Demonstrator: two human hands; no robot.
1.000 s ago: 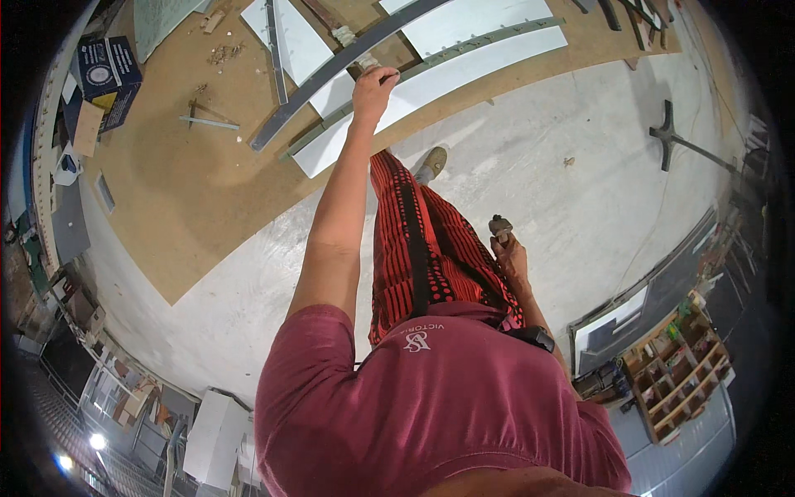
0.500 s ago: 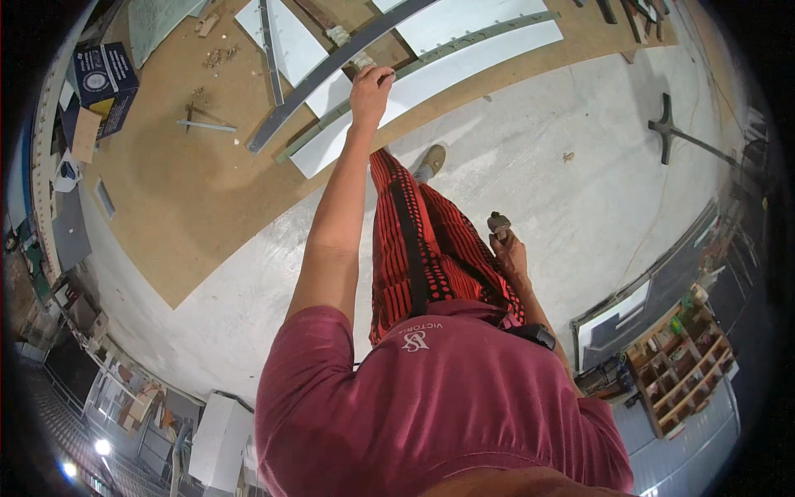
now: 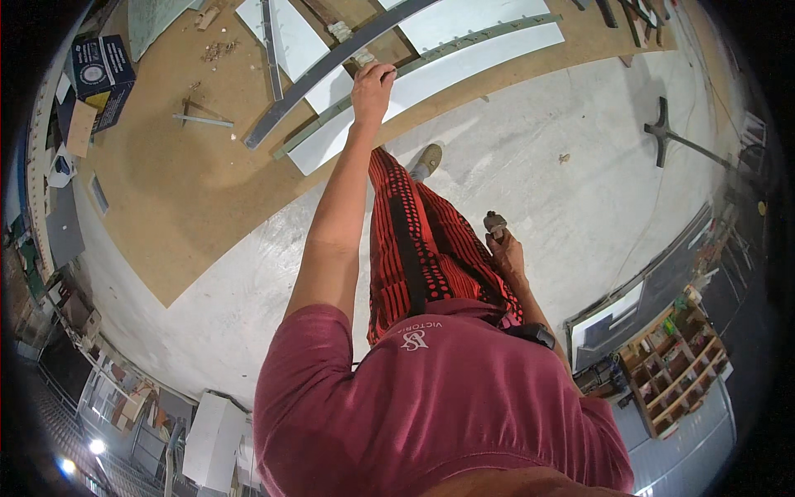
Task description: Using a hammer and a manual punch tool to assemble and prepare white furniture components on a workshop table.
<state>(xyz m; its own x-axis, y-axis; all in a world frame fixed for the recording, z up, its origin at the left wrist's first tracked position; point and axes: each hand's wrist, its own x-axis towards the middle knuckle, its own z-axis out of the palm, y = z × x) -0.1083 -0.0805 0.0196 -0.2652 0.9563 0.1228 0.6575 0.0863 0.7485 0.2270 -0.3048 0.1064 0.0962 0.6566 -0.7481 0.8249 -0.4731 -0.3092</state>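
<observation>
Left hand [image 3: 372, 83] kept stretched forward, fingers closed on grey metal bar [image 3: 331, 68] lying across white panels [image 3: 431, 74] on brown board [image 3: 182, 182]; little shifted since earlier. Right hand [image 3: 503, 247] clenched around small dark tool [image 3: 493, 222] beside hip.

Maroon shirt [image 3: 431, 406], red black-striped trousers [image 3: 422, 248], white panels [image 3: 464, 50], brown board [image 3: 190, 182].

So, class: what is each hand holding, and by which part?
The left hand grips the long grey metal strip partway along its length. The right hand holds a small dark object by its lower end; what it is cannot be told.
</observation>
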